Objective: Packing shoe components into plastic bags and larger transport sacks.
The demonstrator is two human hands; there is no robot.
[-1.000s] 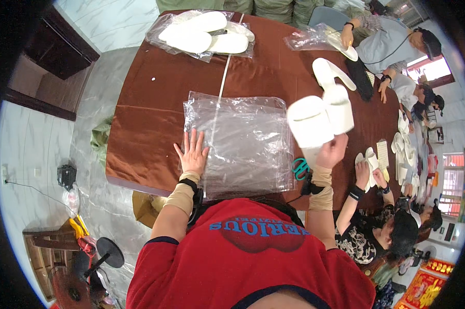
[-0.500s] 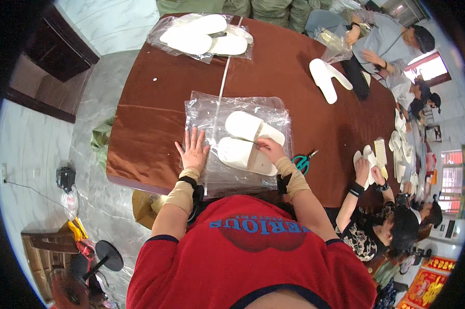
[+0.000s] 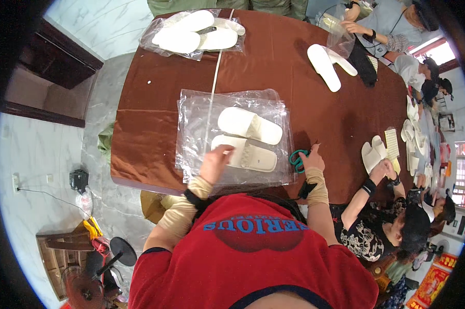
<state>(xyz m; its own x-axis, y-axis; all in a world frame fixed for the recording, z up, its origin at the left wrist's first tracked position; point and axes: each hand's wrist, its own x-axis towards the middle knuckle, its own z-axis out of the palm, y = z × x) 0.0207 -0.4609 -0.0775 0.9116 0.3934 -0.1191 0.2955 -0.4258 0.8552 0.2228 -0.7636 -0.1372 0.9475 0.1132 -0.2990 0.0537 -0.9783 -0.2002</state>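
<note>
Straight into the head view, looking down on a counter draped in shiny brown cloth (image 3: 145, 123), at a flat stack of clear plastic bags (image 3: 194, 121) by the near edge. On top of that, seeing 2 white, flat-soled slippers (image 3: 249, 125) lying side by side. Over the left part of the nearer slipper (image 3: 258, 158), spotting the left hand (image 3: 215, 164), bent-fingered; pinching or merely touching, impossible to tell. Across to the right hand (image 3: 313, 158), right at the teal-handled scissors (image 3: 297, 161); grasping or just resting, also impossible to tell. Up at far left, catching white slippers in clear plastic (image 3: 196, 33); farther right, 2 loose white slippers (image 3: 324, 67), close to a co-worker's hands (image 3: 352, 27).
</note>
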